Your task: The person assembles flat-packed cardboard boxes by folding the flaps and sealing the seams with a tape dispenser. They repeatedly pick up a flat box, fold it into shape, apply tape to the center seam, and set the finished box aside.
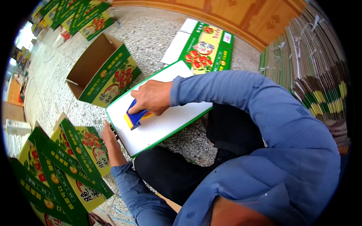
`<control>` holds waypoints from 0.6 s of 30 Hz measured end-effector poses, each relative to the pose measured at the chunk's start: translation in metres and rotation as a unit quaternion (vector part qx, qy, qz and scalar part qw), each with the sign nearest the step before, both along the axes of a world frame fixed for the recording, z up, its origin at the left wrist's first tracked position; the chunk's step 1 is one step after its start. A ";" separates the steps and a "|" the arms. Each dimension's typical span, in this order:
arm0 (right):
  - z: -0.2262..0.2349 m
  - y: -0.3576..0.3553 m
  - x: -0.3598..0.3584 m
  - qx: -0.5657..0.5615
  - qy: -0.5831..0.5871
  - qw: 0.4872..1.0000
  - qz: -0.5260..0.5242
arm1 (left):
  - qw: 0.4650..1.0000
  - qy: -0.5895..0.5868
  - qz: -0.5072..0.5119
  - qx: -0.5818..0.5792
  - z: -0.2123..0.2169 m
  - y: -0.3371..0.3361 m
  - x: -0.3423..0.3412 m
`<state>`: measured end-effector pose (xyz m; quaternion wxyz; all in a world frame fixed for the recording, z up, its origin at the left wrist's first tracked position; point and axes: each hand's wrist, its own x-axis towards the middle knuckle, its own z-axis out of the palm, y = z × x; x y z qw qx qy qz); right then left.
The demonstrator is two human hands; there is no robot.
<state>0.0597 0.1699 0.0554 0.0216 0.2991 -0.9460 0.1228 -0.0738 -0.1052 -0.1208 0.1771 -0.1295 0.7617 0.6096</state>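
Observation:
A carton (177,120) lies in front of my bent legs with a plain white face up and green edges. On that face, towards its left end, my right hand (154,97) is closed round a blue-and-yellow tool (132,117) that looks like a tape dispenser. Its black-edged end meets the white surface. At the carton's left end, my left hand (110,137) holds the edge, seen side-on with its fingers partly hidden. Just beyond the carton stands an open-topped green-and-yellow box (118,81) with a tomato picture.
Printed boxes (68,162) with crossed flaps stand at the lower left, and more (75,19) at the far left. A flattened carton (209,49) lies beyond my right arm. Tied stacks of flat cardboard (309,56) fill the right side. Wooden panelling (241,19) bounds the back.

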 end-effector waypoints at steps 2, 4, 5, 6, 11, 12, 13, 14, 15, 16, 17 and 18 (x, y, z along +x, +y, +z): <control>0.008 0.002 0.001 0.010 0.002 1.000 0.013 | 0.925 0.206 -0.093 -0.306 0.000 0.015 0.012; 0.013 0.015 0.004 0.016 0.009 1.000 0.017 | 0.937 0.166 -0.092 -0.293 -0.004 0.006 0.003; 0.010 0.029 0.010 0.012 0.019 0.999 0.027 | 0.948 0.162 -0.076 -0.264 -0.003 0.012 0.004; 0.007 0.046 0.014 0.010 0.028 0.999 0.039 | 0.941 0.149 -0.104 -0.287 0.019 0.025 0.015; 0.017 0.149 0.064 0.049 -0.013 0.999 -0.018 | 0.914 0.140 -0.091 -0.370 0.020 0.023 0.018; 0.017 0.167 0.077 0.053 -0.016 0.998 -0.029 | 0.908 0.143 -0.096 -0.382 0.016 0.019 0.015; 0.018 0.182 0.087 0.052 -0.010 0.998 -0.042 | 0.920 0.128 -0.086 -0.361 0.012 0.015 0.013; 0.016 0.198 0.099 0.076 -0.018 0.995 -0.056 | 0.923 0.131 -0.095 -0.350 0.011 0.017 0.013; 0.014 0.212 0.110 0.097 -0.024 0.993 -0.069 | 0.924 0.135 -0.101 -0.342 0.013 0.018 0.013; 0.006 0.228 0.122 0.081 -0.001 0.994 -0.074 | 0.924 0.139 -0.106 -0.341 0.014 0.021 0.014; -0.005 0.244 0.133 0.065 0.024 0.995 -0.077 | 0.923 0.143 -0.107 -0.342 0.017 0.023 0.014; -0.013 0.255 0.142 0.049 0.045 0.995 -0.079 | 0.922 0.145 -0.110 -0.342 0.018 0.027 0.015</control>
